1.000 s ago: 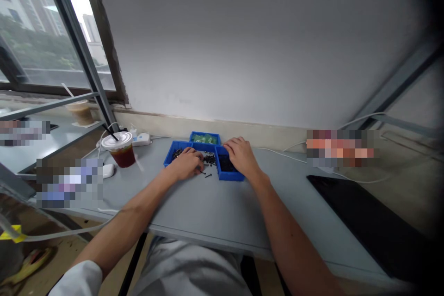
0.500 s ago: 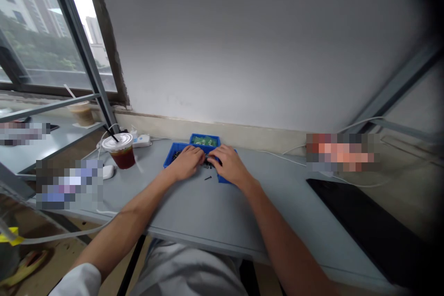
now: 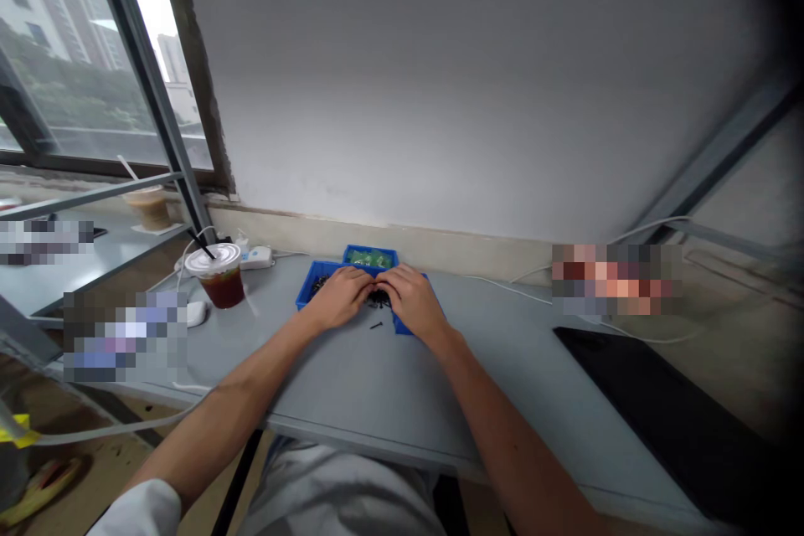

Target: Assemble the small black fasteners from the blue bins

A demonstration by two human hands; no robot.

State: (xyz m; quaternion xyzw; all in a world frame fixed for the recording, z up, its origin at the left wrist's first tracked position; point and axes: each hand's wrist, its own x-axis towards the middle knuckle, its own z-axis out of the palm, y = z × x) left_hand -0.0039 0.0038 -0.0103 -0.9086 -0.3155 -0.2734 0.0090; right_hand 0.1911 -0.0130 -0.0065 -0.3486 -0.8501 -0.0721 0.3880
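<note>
My left hand [image 3: 342, 297] and my right hand [image 3: 411, 300] meet at the fingertips over small dark screws [image 3: 378, 299] on the grey desk. Fingers of both are closed in a pinch; whatever they hold is too small to make out. Under the left hand is a blue bin [image 3: 304, 289] with small dark parts. Another blue bin [image 3: 404, 327] is mostly covered by the right hand. Behind them stands a smaller blue bin [image 3: 370, 254] with green contents. One loose screw [image 3: 376, 325] lies nearer the desk's front edge.
On the left are a lidded cup of dark red drink [image 3: 224, 285], a white power strip [image 3: 256, 258], a white rounded object [image 3: 197, 313] and a blurred item. A black flat panel [image 3: 653, 410] lies at right, near white cables [image 3: 533, 295].
My hands have come together, with the fingertips now touching above the screws. The bins and the loose screw keep their places on the desk.
</note>
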